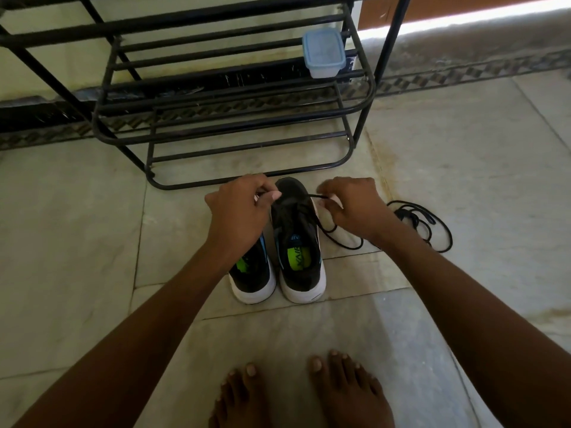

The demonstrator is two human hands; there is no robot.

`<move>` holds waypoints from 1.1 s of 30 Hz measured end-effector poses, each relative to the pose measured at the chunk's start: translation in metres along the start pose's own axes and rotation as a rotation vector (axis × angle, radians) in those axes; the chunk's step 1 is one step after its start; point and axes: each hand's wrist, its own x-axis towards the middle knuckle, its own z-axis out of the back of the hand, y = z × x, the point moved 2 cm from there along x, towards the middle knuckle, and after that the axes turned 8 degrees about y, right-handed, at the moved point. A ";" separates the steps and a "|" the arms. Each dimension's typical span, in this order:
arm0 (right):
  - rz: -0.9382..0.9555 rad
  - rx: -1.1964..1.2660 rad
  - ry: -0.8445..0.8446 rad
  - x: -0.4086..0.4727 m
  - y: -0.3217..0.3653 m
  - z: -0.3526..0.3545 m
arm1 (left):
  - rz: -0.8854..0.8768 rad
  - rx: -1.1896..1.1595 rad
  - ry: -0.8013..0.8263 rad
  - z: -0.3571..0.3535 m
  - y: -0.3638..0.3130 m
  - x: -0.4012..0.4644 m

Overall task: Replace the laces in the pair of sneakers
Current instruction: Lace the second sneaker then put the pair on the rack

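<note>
Sneakers, two, side by side on the tiled floor [92,242], heels near, toes toward the far black rack [234,118].

Right sneaker [301,248] half-laced: left hand [239,208] and right hand [352,205], apart, each pinching one end of its black lace [318,197]. Left sneaker [255,273] partly hidden under the left forearm. One loose black lace [432,223] coiled at right. One lidded blue container [323,54] on the rack. Two bare feet [302,393] nearest.
</note>
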 end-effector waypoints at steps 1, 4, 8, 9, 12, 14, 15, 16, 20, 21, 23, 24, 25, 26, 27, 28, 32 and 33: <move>0.031 0.015 -0.006 0.000 0.004 0.000 | 0.001 0.003 0.011 -0.004 -0.001 0.000; 0.143 0.335 0.043 -0.001 0.029 -0.003 | 0.013 -0.039 -0.016 -0.010 -0.005 -0.002; 0.114 0.526 0.043 0.000 0.039 -0.016 | 0.010 -0.170 -0.039 -0.012 -0.003 -0.004; 0.103 0.535 0.021 -0.001 0.038 -0.018 | 0.012 -0.172 -0.049 -0.013 0.000 -0.004; -0.011 0.445 -0.108 -0.002 0.032 -0.017 | 0.022 -0.103 -0.125 -0.017 0.006 -0.003; -0.114 0.379 -0.155 -0.002 0.026 -0.014 | 0.042 -0.080 -0.118 -0.022 0.008 0.002; -0.161 0.379 -0.161 -0.001 0.023 -0.013 | 0.043 -0.053 -0.088 -0.026 0.008 0.004; -0.196 0.368 -0.164 -0.001 0.020 -0.013 | 0.037 -0.012 -0.056 -0.031 0.007 0.007; -0.188 0.339 -0.166 0.001 0.013 -0.019 | 0.065 0.115 0.078 -0.056 0.005 0.015; -0.183 0.365 -0.149 0.002 0.012 -0.020 | 0.095 0.135 0.107 -0.060 0.005 0.016; -0.191 0.411 -0.096 0.004 0.010 -0.023 | 0.153 0.153 0.152 -0.067 0.007 0.019; -0.190 0.412 -0.069 0.006 0.011 -0.023 | 0.177 0.149 0.163 -0.069 0.008 0.021; -0.183 0.403 -0.040 0.007 0.010 -0.026 | 0.204 0.143 0.173 -0.071 0.009 0.023; -0.175 0.384 -0.011 0.009 0.010 -0.026 | 0.226 0.139 0.169 -0.071 0.010 0.025; -0.169 0.365 0.019 0.011 0.011 -0.028 | 0.249 0.142 0.166 -0.071 0.012 0.027; -0.166 0.347 0.054 0.012 0.012 -0.029 | 0.270 0.146 0.159 -0.070 0.011 0.029; -0.128 0.271 0.136 0.021 0.015 -0.031 | 0.331 0.120 0.150 -0.065 0.017 0.036; -0.120 0.244 0.152 0.025 0.016 -0.031 | 0.339 0.102 0.162 -0.064 0.021 0.037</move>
